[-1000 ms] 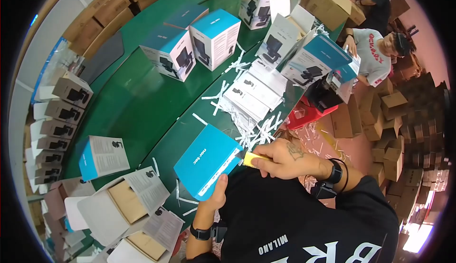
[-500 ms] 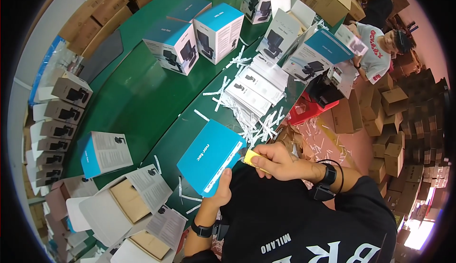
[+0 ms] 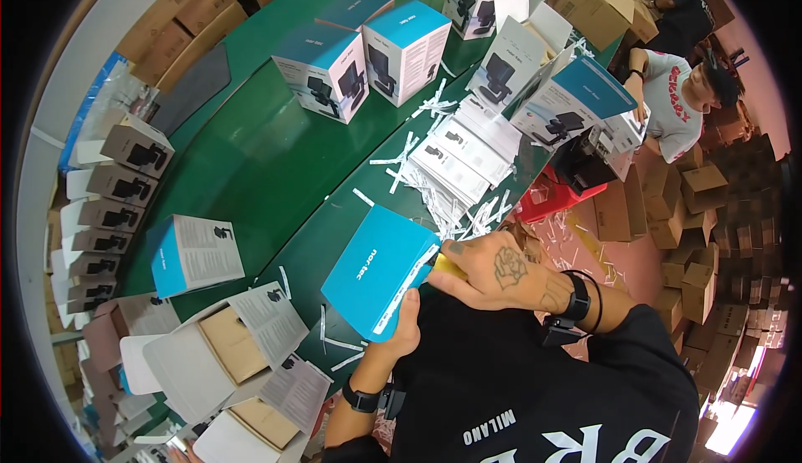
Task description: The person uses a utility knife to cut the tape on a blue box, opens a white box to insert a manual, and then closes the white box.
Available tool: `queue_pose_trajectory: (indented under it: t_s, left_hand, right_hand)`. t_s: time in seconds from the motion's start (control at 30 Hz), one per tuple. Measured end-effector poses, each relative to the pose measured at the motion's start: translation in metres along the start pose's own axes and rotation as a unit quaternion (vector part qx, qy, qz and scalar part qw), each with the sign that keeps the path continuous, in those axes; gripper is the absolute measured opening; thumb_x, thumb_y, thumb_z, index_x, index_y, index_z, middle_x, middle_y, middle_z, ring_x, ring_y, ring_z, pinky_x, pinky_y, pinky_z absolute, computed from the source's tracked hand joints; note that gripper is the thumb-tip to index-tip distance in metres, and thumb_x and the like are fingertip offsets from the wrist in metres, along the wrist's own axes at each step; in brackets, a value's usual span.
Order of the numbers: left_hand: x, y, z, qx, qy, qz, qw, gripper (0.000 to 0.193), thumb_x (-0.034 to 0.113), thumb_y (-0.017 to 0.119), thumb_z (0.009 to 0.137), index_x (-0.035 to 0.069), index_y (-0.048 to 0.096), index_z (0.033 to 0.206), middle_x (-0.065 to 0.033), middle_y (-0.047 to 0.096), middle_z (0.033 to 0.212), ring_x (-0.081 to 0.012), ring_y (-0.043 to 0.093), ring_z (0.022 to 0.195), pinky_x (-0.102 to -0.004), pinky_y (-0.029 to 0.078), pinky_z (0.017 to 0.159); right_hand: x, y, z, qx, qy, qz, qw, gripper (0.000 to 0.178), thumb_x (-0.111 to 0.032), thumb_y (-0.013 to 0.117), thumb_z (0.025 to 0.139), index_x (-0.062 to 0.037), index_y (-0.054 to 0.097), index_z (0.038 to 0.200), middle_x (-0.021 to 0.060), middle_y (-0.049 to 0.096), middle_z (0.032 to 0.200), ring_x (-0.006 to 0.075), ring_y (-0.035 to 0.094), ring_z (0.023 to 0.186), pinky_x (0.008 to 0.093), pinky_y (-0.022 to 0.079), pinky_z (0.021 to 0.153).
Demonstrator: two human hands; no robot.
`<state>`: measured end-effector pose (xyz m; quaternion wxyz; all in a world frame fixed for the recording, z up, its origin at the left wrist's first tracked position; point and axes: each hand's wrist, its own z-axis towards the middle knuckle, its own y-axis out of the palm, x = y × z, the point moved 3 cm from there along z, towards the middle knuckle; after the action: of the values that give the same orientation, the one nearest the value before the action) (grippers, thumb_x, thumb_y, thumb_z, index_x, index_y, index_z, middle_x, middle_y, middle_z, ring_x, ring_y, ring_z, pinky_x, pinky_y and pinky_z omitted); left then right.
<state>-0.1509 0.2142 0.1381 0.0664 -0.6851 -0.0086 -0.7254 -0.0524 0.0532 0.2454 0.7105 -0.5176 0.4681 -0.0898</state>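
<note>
My left hand [image 3: 406, 326] grips the near edge of a blue and white carton [image 3: 378, 269] held just above the green table [image 3: 251, 170]. My right hand [image 3: 499, 269], with a tattoo on its back, presses a small yellow tool [image 3: 446, 269] against the carton's right edge. Both wrists wear black bands. White paper strips [image 3: 455, 216] lie scattered on the table just beyond the carton.
Upright blue and white boxes [image 3: 368, 58] stand at the far side, flat printed cartons [image 3: 464, 158] lie stacked in the middle, open boxes [image 3: 225, 346] sit near left. Another person [image 3: 677, 104] works at the right among brown cardboard boxes [image 3: 685, 237]. A red bin [image 3: 551, 200] sits beside the table.
The blue carton has shifted slightly toward me and to the right in my hands. My right hand stays on its right edge with the yellow tool.
</note>
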Motion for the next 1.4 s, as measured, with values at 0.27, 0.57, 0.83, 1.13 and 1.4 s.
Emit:
queue_pose_trajectory:
  t_s: [0.27,0.57,0.83,1.13,1.4]
  left_hand:
    - [-0.014,-0.003,-0.008,-0.003,-0.054,0.006,0.999,0.025,0.009,0.059,0.099,-0.004,0.067,0.119,-0.0171,0.070,0.111,-0.0290,0.066,0.100,-0.0400,0.051,0.088]
    - [0.006,-0.016,0.004,0.037,0.036,-0.020,0.998,0.021,0.009,0.066,0.095,-0.001,0.070,0.113,-0.0117,0.072,0.108,-0.0251,0.069,0.094,-0.0367,0.054,0.082]
    - [0.026,-0.012,0.004,0.022,-0.083,-0.152,0.985,0.019,0.007,0.066,0.097,-0.001,0.070,0.115,-0.0104,0.072,0.109,-0.0210,0.068,0.091,-0.0343,0.054,0.079]
    - [0.028,-0.018,-0.061,-0.082,-0.306,0.101,0.943,0.021,0.016,0.079,0.089,-0.002,0.071,0.095,-0.0046,0.070,0.085,-0.0155,0.065,0.075,-0.0304,0.048,0.060]
    - [0.044,-0.051,-0.031,0.283,0.131,0.389,0.867,0.051,0.021,0.092,0.070,0.002,0.071,0.113,-0.0190,0.063,0.129,-0.0334,0.066,0.104,-0.0350,0.056,0.076]
  right_hand:
    - [0.026,-0.005,-0.007,-0.109,-0.072,0.290,0.948,0.039,-0.030,0.065,0.097,-0.0033,0.063,0.068,0.0118,0.064,0.060,0.0318,0.064,0.054,0.0402,0.047,0.050]
    - [0.147,-0.017,-0.024,-0.220,0.030,-0.199,0.954,0.041,-0.042,0.085,0.081,-0.0047,0.072,0.090,0.0079,0.057,0.059,0.0200,0.060,0.052,0.0298,0.044,0.052]
    - [0.056,0.025,0.029,0.001,-0.128,0.264,0.956,0.063,-0.033,0.095,0.071,-0.0071,0.068,0.122,0.0079,0.064,0.072,0.0207,0.066,0.062,0.0307,0.050,0.055]
    - [0.076,0.055,0.024,0.111,-0.310,0.101,0.939,0.057,-0.038,0.092,0.070,-0.0124,0.070,0.117,0.0023,0.060,0.074,0.0185,0.056,0.055,0.0306,0.043,0.050]
    - [0.079,0.068,0.027,0.135,-0.361,0.103,0.917,0.055,-0.035,0.093,0.068,-0.0083,0.071,0.111,0.0013,0.060,0.071,0.0177,0.056,0.054,0.0287,0.041,0.050]
